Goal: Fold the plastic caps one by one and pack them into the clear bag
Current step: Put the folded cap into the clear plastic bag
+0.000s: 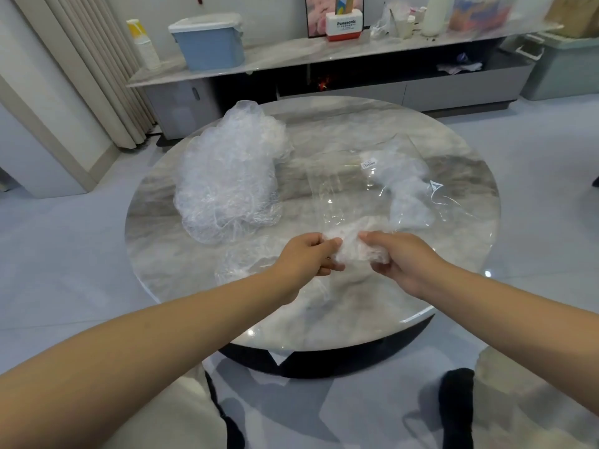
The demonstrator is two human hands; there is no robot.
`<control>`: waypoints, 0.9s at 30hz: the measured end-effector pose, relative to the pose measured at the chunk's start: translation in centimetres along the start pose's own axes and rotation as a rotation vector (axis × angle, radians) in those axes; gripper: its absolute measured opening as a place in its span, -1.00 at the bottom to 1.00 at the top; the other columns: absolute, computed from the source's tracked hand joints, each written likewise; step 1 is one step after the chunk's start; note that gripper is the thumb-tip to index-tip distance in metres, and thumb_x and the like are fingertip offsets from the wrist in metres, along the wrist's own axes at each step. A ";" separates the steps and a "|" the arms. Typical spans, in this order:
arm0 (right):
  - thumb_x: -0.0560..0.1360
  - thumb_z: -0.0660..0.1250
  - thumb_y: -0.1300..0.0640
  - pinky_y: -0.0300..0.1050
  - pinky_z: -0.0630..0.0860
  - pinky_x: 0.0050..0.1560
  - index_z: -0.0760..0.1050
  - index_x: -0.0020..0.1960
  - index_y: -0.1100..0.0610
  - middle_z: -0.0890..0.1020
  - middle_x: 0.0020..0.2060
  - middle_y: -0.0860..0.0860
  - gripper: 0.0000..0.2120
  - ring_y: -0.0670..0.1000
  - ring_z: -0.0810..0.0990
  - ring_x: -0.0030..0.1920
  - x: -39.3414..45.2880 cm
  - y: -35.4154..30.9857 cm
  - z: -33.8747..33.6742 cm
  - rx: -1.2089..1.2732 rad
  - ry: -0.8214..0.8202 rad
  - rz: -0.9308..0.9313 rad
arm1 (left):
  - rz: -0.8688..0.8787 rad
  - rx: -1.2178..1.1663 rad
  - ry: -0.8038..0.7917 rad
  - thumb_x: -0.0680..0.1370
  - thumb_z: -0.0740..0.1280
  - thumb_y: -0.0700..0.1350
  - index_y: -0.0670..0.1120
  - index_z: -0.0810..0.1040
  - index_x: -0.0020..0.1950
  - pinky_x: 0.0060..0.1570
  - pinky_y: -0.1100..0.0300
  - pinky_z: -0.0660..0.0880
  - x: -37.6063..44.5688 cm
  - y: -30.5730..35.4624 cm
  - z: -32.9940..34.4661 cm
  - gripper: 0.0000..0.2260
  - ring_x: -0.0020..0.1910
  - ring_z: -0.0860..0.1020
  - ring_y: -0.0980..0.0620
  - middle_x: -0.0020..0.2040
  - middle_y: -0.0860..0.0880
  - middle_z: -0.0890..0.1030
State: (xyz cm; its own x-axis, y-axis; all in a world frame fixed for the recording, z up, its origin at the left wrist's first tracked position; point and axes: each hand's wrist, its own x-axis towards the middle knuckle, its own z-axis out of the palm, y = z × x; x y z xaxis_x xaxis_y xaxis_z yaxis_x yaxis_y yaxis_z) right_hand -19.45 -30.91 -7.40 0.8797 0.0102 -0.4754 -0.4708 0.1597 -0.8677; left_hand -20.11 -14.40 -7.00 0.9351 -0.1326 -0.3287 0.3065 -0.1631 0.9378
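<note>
A crumpled clear plastic cap [351, 246] is bunched between my two hands over the near middle of the round marble table [421, 286]. My left hand [308, 256] pinches its left side and my right hand [393, 257] grips its right side. A big heap of loose plastic caps [227, 179] lies on the table's left. The clear bag [382, 186] lies flat to the right, with several folded caps [405, 189] inside and a small white label near its top. Another loose cap [246, 260] lies on the table under my left wrist.
Behind the table runs a low marble-topped cabinet [291, 53] with a blue lidded bin [210, 40] and a stack of paper cups [144, 43]. Curtains [97, 69] hang at the left. Grey tiled floor surrounds the table.
</note>
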 end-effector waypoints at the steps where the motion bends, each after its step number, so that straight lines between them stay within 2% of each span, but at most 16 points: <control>1: 0.44 0.42 0.14 -0.27 0.44 -0.35 0.52 0.01 0.14 0.57 -0.23 -0.02 -0.82 -0.09 0.51 -0.32 0.0 0.0 -0.4 0.041 -0.002 0.019 | -0.025 -0.026 -0.022 0.57 0.32 -0.11 -0.10 0.40 -0.27 -0.19 0.26 0.47 0.2 0.0 0.4 -0.76 -0.23 0.65 0.02 -0.34 0.00 0.51; 5: 0.44 0.43 0.12 -0.22 0.46 -0.24 0.54 -0.04 0.12 0.60 -0.16 0.01 -0.86 -0.04 0.55 -0.22 0.0 0.4 -1.5 0.153 -0.040 0.082 | -0.077 -0.082 -0.074 0.58 0.31 -0.09 -0.08 0.41 -0.25 -0.24 0.29 0.45 0.6 0.0 1.9 -0.78 -0.24 0.64 0.04 -0.33 0.03 0.51; 7: 0.46 0.41 0.17 -0.20 0.49 -0.22 0.53 -0.04 0.15 0.60 -0.16 0.04 -0.89 -0.03 0.57 -0.20 0.0 0.6 -2.0 0.139 0.013 0.057 | -0.050 -0.009 -0.074 0.58 0.30 -0.07 -0.09 0.44 -0.24 -0.25 0.29 0.41 0.8 0.4 2.6 -0.78 -0.26 0.62 0.08 -0.33 0.04 0.54; 10: 0.45 0.41 0.23 -0.14 0.57 -0.21 0.52 0.01 0.22 0.60 -0.16 0.09 -0.84 0.01 0.58 -0.22 0.2 0.1 -3.1 0.094 0.161 -0.019 | 0.120 0.294 0.060 0.57 0.29 0.00 -0.06 0.52 -0.19 -0.24 0.30 0.35 1.9 0.6 3.2 -0.81 -0.28 0.52 0.17 -0.24 0.08 0.55; 13: 0.43 0.38 0.28 -0.07 0.58 -0.12 0.48 -0.17 0.21 0.52 -0.29 0.08 -0.92 0.02 0.52 -0.31 0.6 -0.5 -4.3 0.008 0.293 -0.057 | 0.349 0.655 0.173 0.54 0.32 -0.02 0.00 0.54 -0.01 -0.15 0.27 0.33 3.4 0.5 3.1 -0.91 -0.12 0.45 0.16 -0.05 0.06 0.50; 16: 0.41 0.33 0.27 -0.13 0.43 -0.22 0.38 -0.30 0.16 0.39 -0.42 0.03 -0.83 0.01 0.39 -0.39 0.8 -0.2 -5.2 -0.070 0.342 -0.015 | 0.455 0.970 0.154 0.48 0.38 0.02 -0.04 0.42 0.27 0.09 0.21 0.34 5.1 0.0 3.1 -0.60 0.18 0.36 0.00 0.19 -0.03 0.39; 18: 0.41 0.32 0.25 -0.15 0.36 -0.22 0.40 -0.26 0.17 0.40 -0.38 0.04 -0.88 0.02 0.38 -0.34 1.1 0.1 -5.5 -0.089 0.342 0.022 | 0.447 1.137 0.140 0.43 0.40 0.08 -0.03 0.29 0.38 0.20 0.15 0.26 5.7 -0.2 3.5 -0.41 0.28 0.28 -0.06 0.29 -0.06 0.29; 21: 0.38 0.31 0.23 -0.08 0.38 -0.12 0.43 -0.19 0.18 0.43 -0.25 0.10 -0.94 0.07 0.41 -0.20 1.4 0.3 -5.6 -0.083 0.324 0.042 | 0.410 1.320 0.084 0.39 0.40 0.17 0.02 0.13 0.47 0.26 0.06 0.18 6.3 -0.6 4.0 -0.24 0.38 0.18 -0.11 0.40 -0.10 0.15; 24: 0.37 0.31 0.24 -0.06 0.38 -0.11 0.43 -0.19 0.18 0.43 -0.25 0.10 -0.94 0.08 0.42 -0.20 1.6 0.5 -5.6 -0.079 0.308 0.051 | 0.396 1.361 0.036 0.38 0.39 0.24 0.04 0.05 0.50 0.31 -0.03 0.17 6.8 -1.0 4.5 -0.17 0.43 0.12 -0.13 0.46 -0.11 0.09; 27: 0.36 0.31 0.23 -0.05 0.36 -0.12 0.43 -0.20 0.19 0.44 -0.27 0.09 -0.94 0.10 0.43 -0.20 1.6 1.1 -5.7 -0.123 0.273 0.078 | 0.430 1.443 0.055 0.45 0.35 0.18 0.02 0.03 0.51 0.29 -0.03 0.23 7.1 -1.6 5.0 -0.23 0.42 0.14 -0.15 0.48 -0.13 0.07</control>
State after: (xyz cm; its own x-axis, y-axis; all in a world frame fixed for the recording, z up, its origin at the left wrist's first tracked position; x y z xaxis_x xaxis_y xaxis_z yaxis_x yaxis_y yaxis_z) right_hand -18.93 -36.33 -9.92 0.7980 -0.2506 -0.5481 -0.5552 0.0482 -0.8304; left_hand -14.88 -19.94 -11.40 0.9210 -0.3884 -0.0302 -0.3873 -0.9212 0.0365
